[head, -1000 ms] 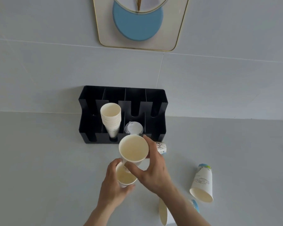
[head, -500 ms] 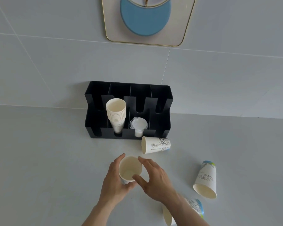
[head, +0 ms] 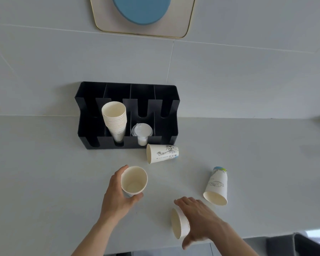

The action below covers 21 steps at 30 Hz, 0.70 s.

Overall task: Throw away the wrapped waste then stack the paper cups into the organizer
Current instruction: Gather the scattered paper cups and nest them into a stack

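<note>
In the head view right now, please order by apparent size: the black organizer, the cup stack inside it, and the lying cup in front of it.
1. Black organizer, clearly largest.
2. Cup stack.
3. Lying cup, smallest, though not much smaller than the stack.

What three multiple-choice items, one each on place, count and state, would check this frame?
1. Where is the stack of cups?
A. second slot from the left of the organizer
B. rightmost slot
C. on the counter

2. How many single cups lie on their sides on the counter?
A. one
B. three
C. five

3. What is the left hand doing?
A. resting flat
B. holding an upright cup
C. pointing

Answers: A, it stands in that slot; B, one by the organizer, two by the right hand; B, its fingers wrap the cup.
</note>
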### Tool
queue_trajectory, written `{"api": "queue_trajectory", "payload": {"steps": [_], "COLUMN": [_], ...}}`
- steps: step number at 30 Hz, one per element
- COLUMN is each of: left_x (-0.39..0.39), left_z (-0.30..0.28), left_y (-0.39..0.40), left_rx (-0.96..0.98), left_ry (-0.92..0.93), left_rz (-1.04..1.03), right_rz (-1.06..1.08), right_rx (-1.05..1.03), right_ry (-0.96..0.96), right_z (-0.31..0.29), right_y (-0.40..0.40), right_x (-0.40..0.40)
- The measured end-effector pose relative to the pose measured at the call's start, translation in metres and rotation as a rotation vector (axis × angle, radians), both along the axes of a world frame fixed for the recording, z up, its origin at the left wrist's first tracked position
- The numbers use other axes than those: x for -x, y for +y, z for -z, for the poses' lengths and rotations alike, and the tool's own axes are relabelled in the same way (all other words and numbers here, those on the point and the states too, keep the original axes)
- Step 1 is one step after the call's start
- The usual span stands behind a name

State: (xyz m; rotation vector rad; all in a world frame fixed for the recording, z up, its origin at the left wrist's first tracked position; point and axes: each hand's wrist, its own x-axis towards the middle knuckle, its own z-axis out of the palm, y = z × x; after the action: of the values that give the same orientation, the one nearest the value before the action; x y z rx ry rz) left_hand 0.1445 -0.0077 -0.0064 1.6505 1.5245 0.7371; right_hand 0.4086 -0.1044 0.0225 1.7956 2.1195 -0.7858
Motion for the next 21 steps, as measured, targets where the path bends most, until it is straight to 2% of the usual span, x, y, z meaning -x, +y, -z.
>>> {"api": "queue_trajectory", "payload": {"steps": [4, 8, 15, 18, 21], "left_x": [-0.001, -0.002, -0.002, -0.003, -0.004], "left_z": [0.001, 0.000, -0.004, -0.007, -0.007], "left_y": [-0.003, -0.007, -0.013, -0.013, -0.012], "left_rx": [0.001, 0.013, 0.023, 0.030, 0.029], "left_ry": [0.006, 0.001, 0.006, -0.007, -0.007], "left_rz": [0.014, 0.012, 0.020, 0.016, 0.018], "right_rz": [0.002, 0.141, 0.477, 0.537, 0.514], "right_rx": [-0.076, -0.248, -0.612, -0.659, -0.651], "right_ry": [-0.017, 0.095, 0.543, 0.761, 0.865], "right_z": [0.018, 0.018, -0.054, -0.087, -0.099], "right_y": [-0.006, 0.008, 0.069, 0.085, 0.091], "right_x": [0.007, 0.011, 0.033, 0.052, 0.070]}}
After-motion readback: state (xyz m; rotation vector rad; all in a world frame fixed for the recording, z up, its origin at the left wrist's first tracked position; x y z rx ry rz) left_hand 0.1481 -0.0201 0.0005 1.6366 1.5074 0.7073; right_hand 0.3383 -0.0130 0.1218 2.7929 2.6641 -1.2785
